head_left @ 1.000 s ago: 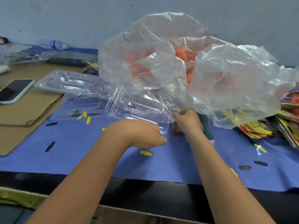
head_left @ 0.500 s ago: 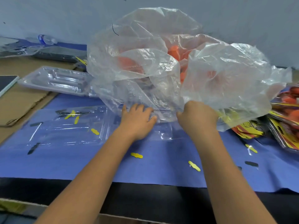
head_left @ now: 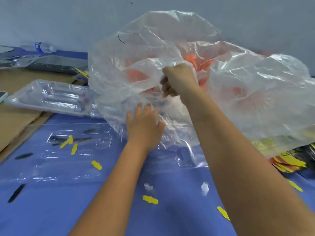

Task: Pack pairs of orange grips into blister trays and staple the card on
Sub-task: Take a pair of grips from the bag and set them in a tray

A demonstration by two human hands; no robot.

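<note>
**Reaching into the bag for grips**

Covering the desk is a blue cloth, and on it at twelve o'clock sits a large crumpled clear plastic bag of orange grips. Their long axis and heading cannot be read through the film. A clear blister tray lies flat at nine o'clock, long axis left to right, with a stack of clear trays at ten o'clock. The right hand is clenched on a fold of the bag's mouth; the left hand lies flat, fingers straight, against the bag's lower film. Judged step: fetching a pair. Next, the mouth needs holding wide.
</note>
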